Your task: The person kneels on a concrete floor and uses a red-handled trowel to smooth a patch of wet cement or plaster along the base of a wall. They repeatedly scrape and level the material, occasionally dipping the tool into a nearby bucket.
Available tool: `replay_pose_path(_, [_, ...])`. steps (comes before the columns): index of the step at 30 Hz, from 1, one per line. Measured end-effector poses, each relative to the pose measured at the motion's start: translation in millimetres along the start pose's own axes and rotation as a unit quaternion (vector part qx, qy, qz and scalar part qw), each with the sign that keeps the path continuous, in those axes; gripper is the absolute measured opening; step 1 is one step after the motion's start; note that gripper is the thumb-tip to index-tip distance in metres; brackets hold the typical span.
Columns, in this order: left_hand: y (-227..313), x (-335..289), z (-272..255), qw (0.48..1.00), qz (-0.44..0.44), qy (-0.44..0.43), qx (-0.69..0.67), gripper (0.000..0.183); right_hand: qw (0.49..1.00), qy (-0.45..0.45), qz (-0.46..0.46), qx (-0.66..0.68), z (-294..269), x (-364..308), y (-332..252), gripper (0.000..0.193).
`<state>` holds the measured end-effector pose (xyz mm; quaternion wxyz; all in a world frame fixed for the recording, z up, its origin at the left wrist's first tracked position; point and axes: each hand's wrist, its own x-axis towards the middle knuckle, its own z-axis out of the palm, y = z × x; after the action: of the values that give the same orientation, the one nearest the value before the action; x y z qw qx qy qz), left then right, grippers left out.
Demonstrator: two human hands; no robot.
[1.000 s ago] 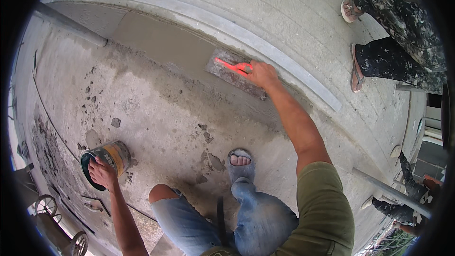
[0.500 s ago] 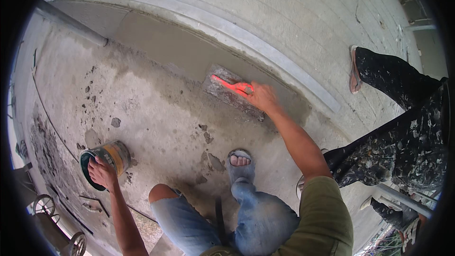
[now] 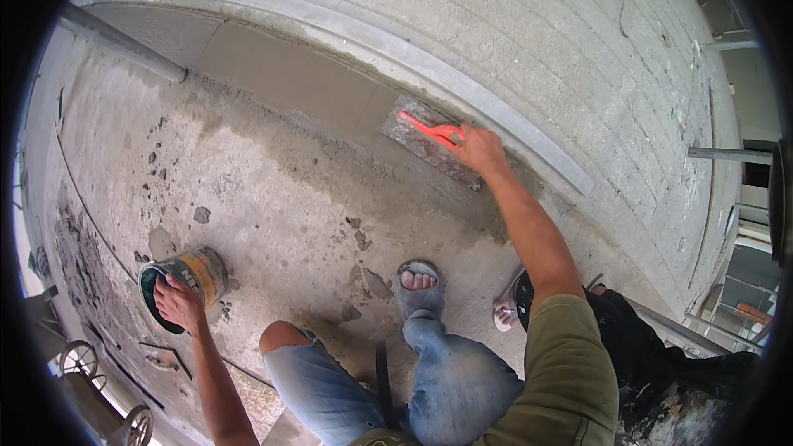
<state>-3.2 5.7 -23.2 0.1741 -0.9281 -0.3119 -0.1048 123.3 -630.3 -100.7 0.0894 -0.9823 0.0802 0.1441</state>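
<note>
My right hand is closed round the red handle of a plastering trowel. Its flat, mortar-smeared blade lies on a strip of wet grey mortar. This strip runs along the foot of a pale raised ledge. At the lower left, my left hand grips the rim of a bucket, fingers over the edge. The bucket is tilted on the floor, dark inside, with a yellow and grey outer wall; what it holds cannot be made out.
A long pale straight bar lies along the ledge beyond the mortar. At the upper left a grey pipe reaches the floor. Mortar crumbs dot the concrete. Another person's dark, paint-spattered trousers are close to my right arm.
My right hand has slid the trowel rightward and slightly away along the mortar. The other person has shifted from the right toward the lower right. My left hand stays on the bucket.
</note>
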Motion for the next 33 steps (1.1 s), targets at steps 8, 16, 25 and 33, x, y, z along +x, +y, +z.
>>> replay_pose_path(8, [5, 0, -5, 1.0, -0.009, -0.006, 0.003, 0.051, 1.0, -0.016, -0.019, -0.015, 0, 5, 12, 0.04])
replay_pose_path(16, [2, -3, -2, 1.0, -0.004, -0.001, 0.0, 0.05, 1.0, -0.015, -0.021, -0.011, 1, 3, 12, 0.049])
replay_pose_path(25, [0, -1, 3, 1.0, 0.01, 0.019, -0.001, 0.05, 0.999, -0.008, -0.037, -0.005, 1, -2, 7, 0.05])
replay_pose_path(33, [-1, -2, 2, 1.0, 0.004, 0.016, 0.005, 0.051, 0.999, -0.026, -0.026, -0.016, -6, 5, 0, 0.047])
